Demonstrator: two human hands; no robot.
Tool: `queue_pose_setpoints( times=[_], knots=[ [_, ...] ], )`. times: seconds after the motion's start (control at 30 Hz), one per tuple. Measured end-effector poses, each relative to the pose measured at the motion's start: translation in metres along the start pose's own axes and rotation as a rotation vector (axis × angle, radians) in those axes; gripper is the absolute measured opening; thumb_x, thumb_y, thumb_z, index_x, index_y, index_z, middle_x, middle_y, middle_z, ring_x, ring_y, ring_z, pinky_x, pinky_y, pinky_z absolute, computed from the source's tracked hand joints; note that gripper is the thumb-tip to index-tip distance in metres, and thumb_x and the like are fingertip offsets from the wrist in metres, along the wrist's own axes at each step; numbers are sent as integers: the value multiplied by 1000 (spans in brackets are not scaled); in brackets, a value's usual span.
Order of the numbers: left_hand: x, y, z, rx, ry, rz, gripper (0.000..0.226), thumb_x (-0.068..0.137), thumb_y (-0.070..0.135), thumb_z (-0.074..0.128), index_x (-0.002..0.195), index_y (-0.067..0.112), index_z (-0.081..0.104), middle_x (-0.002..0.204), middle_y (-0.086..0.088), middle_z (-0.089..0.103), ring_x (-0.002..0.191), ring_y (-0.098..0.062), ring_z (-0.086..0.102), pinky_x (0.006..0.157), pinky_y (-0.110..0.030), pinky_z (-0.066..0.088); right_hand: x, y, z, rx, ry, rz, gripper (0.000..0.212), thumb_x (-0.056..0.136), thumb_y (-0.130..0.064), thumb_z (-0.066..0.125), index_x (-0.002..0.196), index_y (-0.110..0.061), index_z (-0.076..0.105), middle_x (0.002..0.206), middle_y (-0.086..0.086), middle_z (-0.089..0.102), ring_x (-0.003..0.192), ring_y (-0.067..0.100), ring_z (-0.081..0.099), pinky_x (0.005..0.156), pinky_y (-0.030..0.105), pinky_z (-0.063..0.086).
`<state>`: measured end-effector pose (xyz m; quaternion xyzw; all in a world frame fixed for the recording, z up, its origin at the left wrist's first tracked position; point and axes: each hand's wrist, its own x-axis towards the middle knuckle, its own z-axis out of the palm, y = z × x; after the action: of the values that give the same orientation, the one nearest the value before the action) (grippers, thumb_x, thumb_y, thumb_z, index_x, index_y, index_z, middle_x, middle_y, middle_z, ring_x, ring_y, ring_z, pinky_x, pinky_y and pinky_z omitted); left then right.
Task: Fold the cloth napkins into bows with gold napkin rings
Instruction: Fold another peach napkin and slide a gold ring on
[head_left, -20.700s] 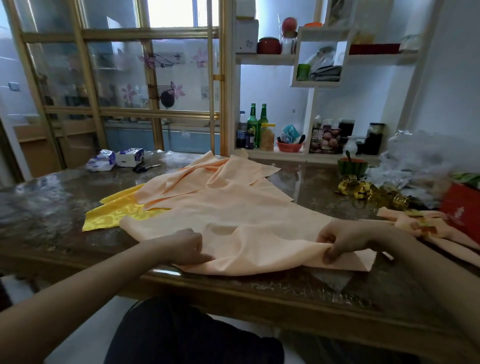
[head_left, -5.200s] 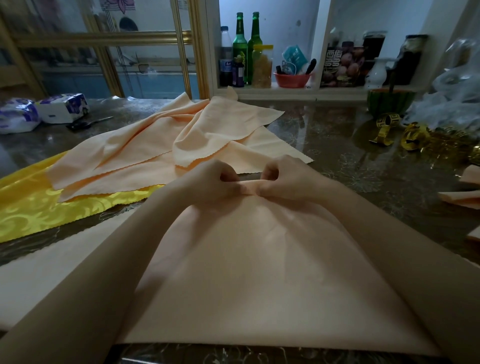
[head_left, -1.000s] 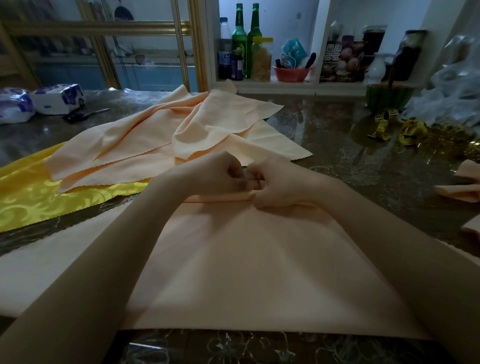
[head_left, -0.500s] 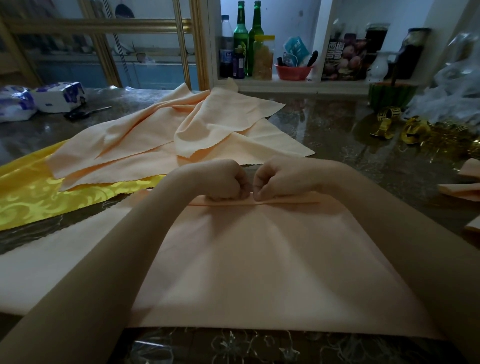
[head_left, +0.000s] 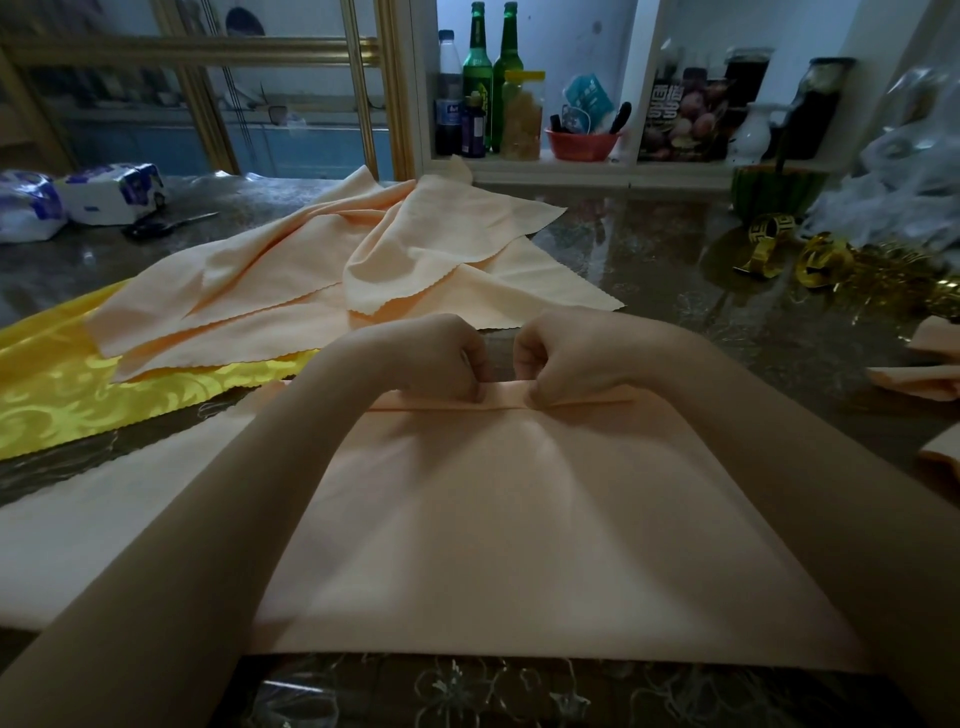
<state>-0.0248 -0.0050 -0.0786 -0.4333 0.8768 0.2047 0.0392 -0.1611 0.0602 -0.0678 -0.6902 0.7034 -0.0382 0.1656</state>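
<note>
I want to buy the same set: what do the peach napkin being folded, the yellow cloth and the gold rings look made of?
The peach napkin: thin matte woven fabric, perhaps polyester; it holds a crisp pleat. The yellow cloth: glossy satin-like damask, its scroll pattern catching light. The gold rings: shiny metal or plated plastic, by their bright glints; cannot tell which.

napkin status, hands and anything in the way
Left hand and right hand pinching narrow fold at napkin far edge. Rest flat. Gold rings off right, nothing blocking.

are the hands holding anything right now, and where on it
Both hands, left hand and right hand, pinch the peach napkin at the narrow pleat along its far edge, side by side near the middle.
</note>
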Motion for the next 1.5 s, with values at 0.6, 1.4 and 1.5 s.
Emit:
queue_pose_setpoints(
  times=[0.6, 1.4, 1.5],
  knots=[
    [-12, 10, -2, 29, -100, 88, 12, 77, 20, 70, 75, 29, 62, 75, 2, 58, 64, -16, 50, 65, -27, 42, -2, 12, -9, 252, -265, -33, 10, 78, -29, 75, 76, -21, 70, 70, -4, 55, 64, 9, 48, 53, 20, 39],
    [-9, -5, -6, 26, -158, -10, 25, 77, 33, 74, 97, 20, 69, 96, -4, 68, 82, -16, 57, 86, -35, 48, -7, 4, -11, -30, -201, -6, 24, 71, -30, 79, 88, -17, 67, 83, -2, 60, 79, 15, 56, 61, 23, 44],
    [-12, -5, -12, 0, -198, -2, 25, 77, 29, 74, 98, 16, 70, 100, -7, 70, 83, -16, 61, 88, -35, 49, -5, 10, -11, -34, -207, 16, 28, 72, -28, 77, 94, -12, 69, 92, 7, 64, 79, 17, 54, 67, 29, 45]
  ],
)
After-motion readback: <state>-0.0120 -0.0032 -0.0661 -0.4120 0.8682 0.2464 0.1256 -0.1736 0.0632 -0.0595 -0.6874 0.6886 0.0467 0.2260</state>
